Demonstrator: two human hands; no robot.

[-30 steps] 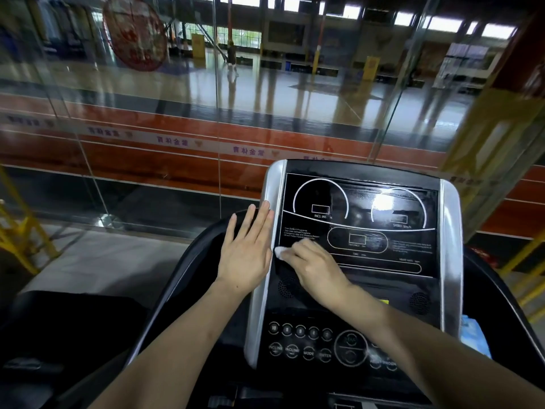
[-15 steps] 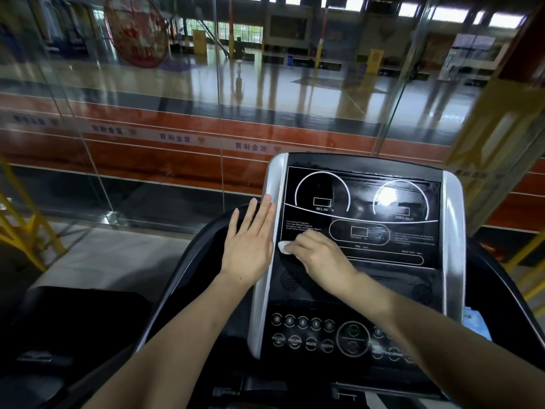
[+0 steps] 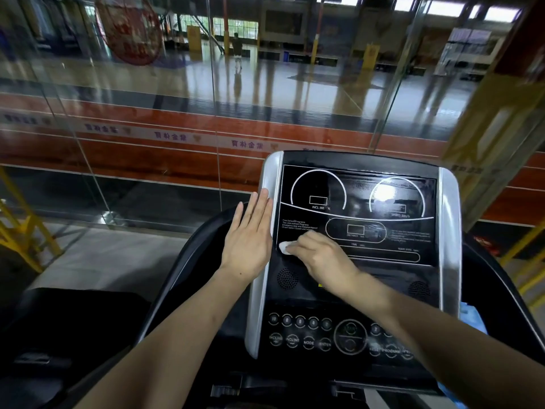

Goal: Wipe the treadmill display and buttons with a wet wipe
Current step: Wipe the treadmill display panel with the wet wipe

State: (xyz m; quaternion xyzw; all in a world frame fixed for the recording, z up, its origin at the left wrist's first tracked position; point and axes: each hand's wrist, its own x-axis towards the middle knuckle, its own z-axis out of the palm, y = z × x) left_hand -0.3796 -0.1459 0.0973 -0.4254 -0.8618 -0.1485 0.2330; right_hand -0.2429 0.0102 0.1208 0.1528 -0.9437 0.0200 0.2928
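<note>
A yellow metal frame (image 3: 20, 231) stands at the far left on the pale floor, well apart from the treadmill, with open floor between them. A glass wall (image 3: 147, 113) runs across behind the machine, close beyond the console's top edge. The left hand (image 3: 250, 234) lies flat with fingers straight and together, its fingertips on the silver left trim (image 3: 262, 290) of the console and its palm over the dark curved shroud beside it; it holds nothing. Just to its right, the wet wipe (image 3: 284, 247) sits bunched at the lower left corner of the treadmill display (image 3: 356, 214), pressed against the glossy black panel by the right hand (image 3: 323, 256), whose fingers are curled over and gripping the wipe. Most of the display to the right of that hand is uncovered up to the silver right trim (image 3: 449, 231). Below, the buttons (image 3: 300, 333) run in rows across the lower console, partly crossed by the right forearm. A blue item (image 3: 473, 317) shows beside the console's right edge; what it is cannot be told.
</note>
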